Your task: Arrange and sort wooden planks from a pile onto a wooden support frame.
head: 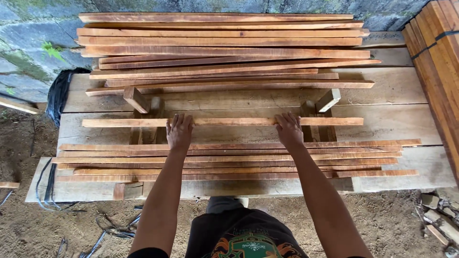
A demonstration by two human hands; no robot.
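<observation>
Between the near and far stacks, one slat [222, 122] lies left-right, left hand [179, 133] and right hand [289, 130] both resting on it, fingers curled over its far edge, evenly spaced about its middle.

Two hands [179, 131], two slat stacks [224, 50], one single slat [224, 122].

Plank workbench [406, 91] carries wooden slats [224, 48] and, seemingly, support blocks [136, 99].

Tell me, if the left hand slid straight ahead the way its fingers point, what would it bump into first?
Probably the short wooden block just beyond the slat that the left hand rests on, then the far stack of slats; depth is unclear.
</observation>
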